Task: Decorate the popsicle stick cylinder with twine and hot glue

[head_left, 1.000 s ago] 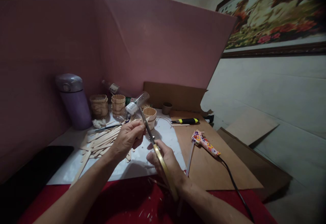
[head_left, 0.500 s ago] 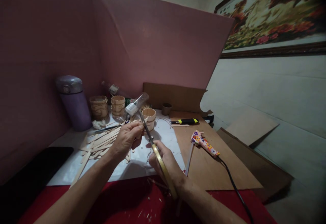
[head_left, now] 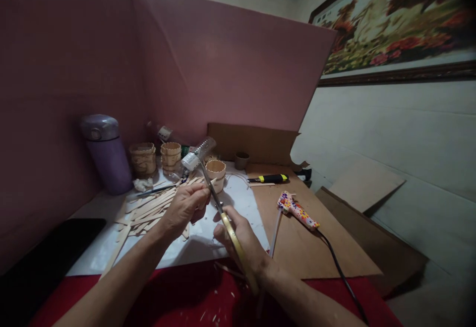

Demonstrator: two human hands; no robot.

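My right hand (head_left: 241,235) is wrapped round the gold handles of a pair of scissors (head_left: 231,232), whose dark blades point up and away from me. My left hand (head_left: 189,203) pinches a pale wooden craft stick (head_left: 213,182), its pointed tip showing just past the blades. The blades cross the stick right at my left fingertips; whether they are closed on it I cannot tell. Beneath and left of my left hand lies a loose pile of craft sticks (head_left: 150,213) on white paper (head_left: 169,255). A small wooden cup (head_left: 216,172) stands just behind the blades.
Two more wooden cups (head_left: 171,158), a purple tumbler (head_left: 107,156) and a clear plastic bottle (head_left: 199,153) stand or lie behind the pile. On the cardboard (head_left: 297,252) at right are a utility knife (head_left: 273,178) and a flowered glue gun (head_left: 297,210) with a black cord. Wood slivers dot the red cloth (head_left: 208,297).
The view has shifted slightly. Both hands keep nearly the same place, with the scissors still across the stick.
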